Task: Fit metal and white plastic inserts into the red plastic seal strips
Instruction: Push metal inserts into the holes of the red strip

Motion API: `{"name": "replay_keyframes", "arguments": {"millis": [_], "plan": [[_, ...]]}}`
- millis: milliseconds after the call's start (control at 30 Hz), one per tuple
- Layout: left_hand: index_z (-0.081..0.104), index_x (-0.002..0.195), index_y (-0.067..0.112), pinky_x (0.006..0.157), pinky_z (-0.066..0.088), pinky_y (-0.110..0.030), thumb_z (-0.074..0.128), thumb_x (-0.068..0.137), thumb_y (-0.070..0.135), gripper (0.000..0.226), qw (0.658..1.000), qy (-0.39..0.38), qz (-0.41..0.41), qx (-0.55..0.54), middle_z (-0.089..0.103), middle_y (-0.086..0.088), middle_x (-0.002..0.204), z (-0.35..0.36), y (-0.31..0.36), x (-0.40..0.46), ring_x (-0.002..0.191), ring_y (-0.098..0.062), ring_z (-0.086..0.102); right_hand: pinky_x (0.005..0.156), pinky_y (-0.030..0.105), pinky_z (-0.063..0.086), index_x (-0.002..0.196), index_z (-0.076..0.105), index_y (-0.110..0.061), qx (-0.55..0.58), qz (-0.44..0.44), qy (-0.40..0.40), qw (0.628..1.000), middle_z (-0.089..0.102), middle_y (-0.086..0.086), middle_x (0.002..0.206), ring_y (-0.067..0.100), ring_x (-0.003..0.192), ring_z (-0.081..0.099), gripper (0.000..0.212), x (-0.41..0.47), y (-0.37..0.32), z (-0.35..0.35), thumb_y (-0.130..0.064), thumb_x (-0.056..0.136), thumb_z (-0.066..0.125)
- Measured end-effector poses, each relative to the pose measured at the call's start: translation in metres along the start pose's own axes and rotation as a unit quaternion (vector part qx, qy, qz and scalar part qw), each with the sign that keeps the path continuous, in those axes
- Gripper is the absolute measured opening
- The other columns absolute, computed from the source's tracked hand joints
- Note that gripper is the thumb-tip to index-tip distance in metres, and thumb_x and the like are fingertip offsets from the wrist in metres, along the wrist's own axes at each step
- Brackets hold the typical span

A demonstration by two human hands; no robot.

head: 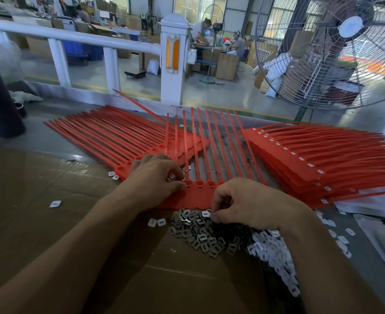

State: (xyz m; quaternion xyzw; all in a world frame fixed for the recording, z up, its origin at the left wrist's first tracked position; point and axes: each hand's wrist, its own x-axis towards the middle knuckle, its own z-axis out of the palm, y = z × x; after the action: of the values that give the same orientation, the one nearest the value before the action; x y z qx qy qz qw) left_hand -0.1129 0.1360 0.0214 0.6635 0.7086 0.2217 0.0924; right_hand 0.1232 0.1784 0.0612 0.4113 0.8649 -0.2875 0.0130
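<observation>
A joined set of red seal strips lies in front of me, heads toward me and tails pointing away. My left hand rests on the left end of its head row, thumb and fingertips pinching at a head socket. My right hand hovers over the pile of metal inserts, fingers curled down and pinching a white plastic insert. A heap of white plastic inserts lies to the right of the metal ones, partly under my right forearm.
A stack of red strips fans out at the left, another stack with white inserts in its heads at the right. Loose white inserts dot the cardboard-covered table. A large fan and a white railing stand behind.
</observation>
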Motion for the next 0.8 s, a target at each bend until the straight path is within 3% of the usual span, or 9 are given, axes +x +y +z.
{"name": "replay_keyframes", "arguments": {"millis": [133,400,633,800], "plan": [[0.064,0.107,0.047,0.114,0.017,-0.046,0.068,0.086,0.057,0.024,1.0,0.0,0.002,-0.003,0.048,0.018,0.136,0.001,-0.002,0.001,0.133,-0.012,0.03,0.046,0.008,0.044,0.086,0.072,-0.031,0.028,-0.009,-0.006,1.0,0.069,-0.028,0.081,-0.008,0.064,0.066,0.008,-0.003,-0.002,-0.002,-0.033,0.092,0.076],[0.065,0.108,0.047,0.113,0.018,-0.045,0.069,0.085,0.058,0.025,1.0,0.003,0.004,-0.005,0.048,0.018,0.137,0.001,-0.001,0.001,0.133,-0.012,0.031,0.071,0.026,0.056,0.09,0.073,-0.032,0.09,-0.03,-0.003,0.995,0.075,-0.01,0.081,0.003,0.07,0.068,0.007,-0.003,-0.001,-0.003,-0.027,0.091,0.078],[0.065,0.11,0.046,0.115,0.018,-0.045,0.068,0.086,0.058,0.027,1.0,0.0,0.003,-0.002,0.047,0.017,0.14,0.0,0.0,0.0,0.134,-0.012,0.031,0.062,0.019,0.048,0.092,0.077,-0.039,0.09,-0.035,0.016,0.995,0.071,-0.019,0.077,-0.003,0.064,0.062,0.015,-0.005,0.003,-0.006,-0.027,0.098,0.07],[0.065,0.111,0.046,0.116,0.017,-0.046,0.068,0.086,0.058,0.028,1.0,-0.006,0.001,-0.003,0.046,0.017,0.14,-0.001,0.001,0.0,0.135,-0.013,0.03,0.06,0.021,0.053,0.094,0.078,-0.032,0.146,0.001,0.101,0.984,0.072,-0.003,0.071,0.01,0.057,0.067,0.021,-0.001,0.008,-0.005,-0.013,0.099,0.068]]}}
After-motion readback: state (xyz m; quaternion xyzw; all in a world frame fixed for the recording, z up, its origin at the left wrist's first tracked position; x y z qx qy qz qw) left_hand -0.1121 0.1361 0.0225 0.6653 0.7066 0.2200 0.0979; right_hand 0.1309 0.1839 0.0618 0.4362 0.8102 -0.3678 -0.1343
